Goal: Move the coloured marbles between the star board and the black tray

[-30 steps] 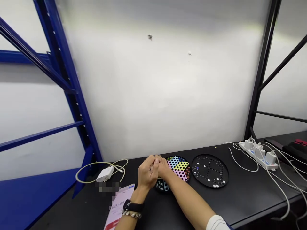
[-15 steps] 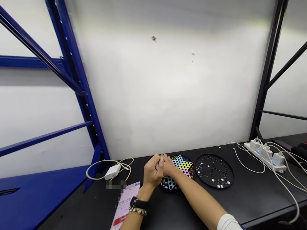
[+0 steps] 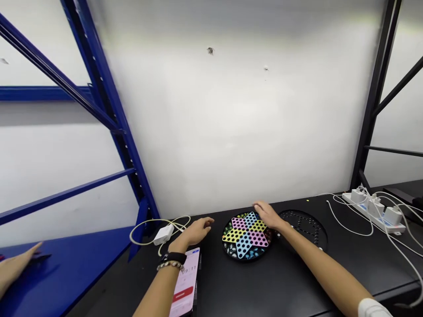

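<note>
While the right hand [image 3: 268, 215] is over the far-right edge of the star board [image 3: 247, 235], the left hand [image 3: 197, 231] hangs off to its near side, just apart from it. So here's the picture: the board lies between the two hands, rightward of the left and leftward of the right, and the right is clearly the nearer. It's round, so no long axis to speak of! The left is loosely spread, thumb away from bent fingers, nothing showing in it. The right has its fingers close together; whether it grips the rim or anything else, you can't tell from here.

Now the pockets around that star: blue pieces [image 3: 254, 253] on the side below the right hand, pale pieces [image 3: 232, 252] on the side facing the left wrist. The star's holes look dark, too small to read for contents. Under the right forearm [image 3: 322, 266], a black board [image 3: 307, 216] shows a few white pieces [image 3: 278, 235]. A phone [image 3: 186, 281] lies beside the left wrist on the worktop [image 3: 228, 290], and a white adapter [image 3: 163, 234] rests left of that hand.
</note>
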{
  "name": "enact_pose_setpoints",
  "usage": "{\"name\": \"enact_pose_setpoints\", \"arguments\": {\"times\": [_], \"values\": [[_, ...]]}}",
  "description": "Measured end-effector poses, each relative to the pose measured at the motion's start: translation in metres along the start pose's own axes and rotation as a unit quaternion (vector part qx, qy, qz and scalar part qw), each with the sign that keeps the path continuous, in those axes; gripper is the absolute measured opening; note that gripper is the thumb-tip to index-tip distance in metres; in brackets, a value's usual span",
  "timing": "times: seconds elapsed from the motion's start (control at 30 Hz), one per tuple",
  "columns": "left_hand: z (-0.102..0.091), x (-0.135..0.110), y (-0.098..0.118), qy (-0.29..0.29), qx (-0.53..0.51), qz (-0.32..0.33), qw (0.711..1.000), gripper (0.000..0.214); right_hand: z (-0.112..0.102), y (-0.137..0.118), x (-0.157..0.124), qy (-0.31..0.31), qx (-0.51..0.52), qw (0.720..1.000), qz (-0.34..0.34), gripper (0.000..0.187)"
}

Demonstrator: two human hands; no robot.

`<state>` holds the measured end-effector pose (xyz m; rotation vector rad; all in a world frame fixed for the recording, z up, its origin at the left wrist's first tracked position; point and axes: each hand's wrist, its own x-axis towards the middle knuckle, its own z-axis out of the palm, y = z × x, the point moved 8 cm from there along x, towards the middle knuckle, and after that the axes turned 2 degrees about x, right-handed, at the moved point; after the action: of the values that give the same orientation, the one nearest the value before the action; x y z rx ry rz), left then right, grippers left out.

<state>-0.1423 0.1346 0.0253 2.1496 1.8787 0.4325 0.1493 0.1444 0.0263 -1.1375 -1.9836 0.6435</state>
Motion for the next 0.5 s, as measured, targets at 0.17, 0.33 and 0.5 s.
{"name": "enact_pose_setpoints", "arguments": {"times": [0.17, 0.33, 0.5], "values": [[-0.025, -0.039, -0.045, -0.011, 0.134, -0.111, 0.985, 0.041, -0.062, 0.051, -0.028, 0.076, 0.037, 0.996, 0.038, 0.040], [-0.029, -0.092, -0.072, 0.020, 0.170, -0.169, 0.971, 0.047, -0.087, 0.084, -0.044, 0.097, 0.062, 0.990, 0.079, 0.040], [-0.017, -0.099, -0.071, 0.028, 0.123, -0.094, 0.988, 0.036, -0.085, 0.068, -0.049, 0.080, 0.038, 0.994, 0.068, 0.037]]}}
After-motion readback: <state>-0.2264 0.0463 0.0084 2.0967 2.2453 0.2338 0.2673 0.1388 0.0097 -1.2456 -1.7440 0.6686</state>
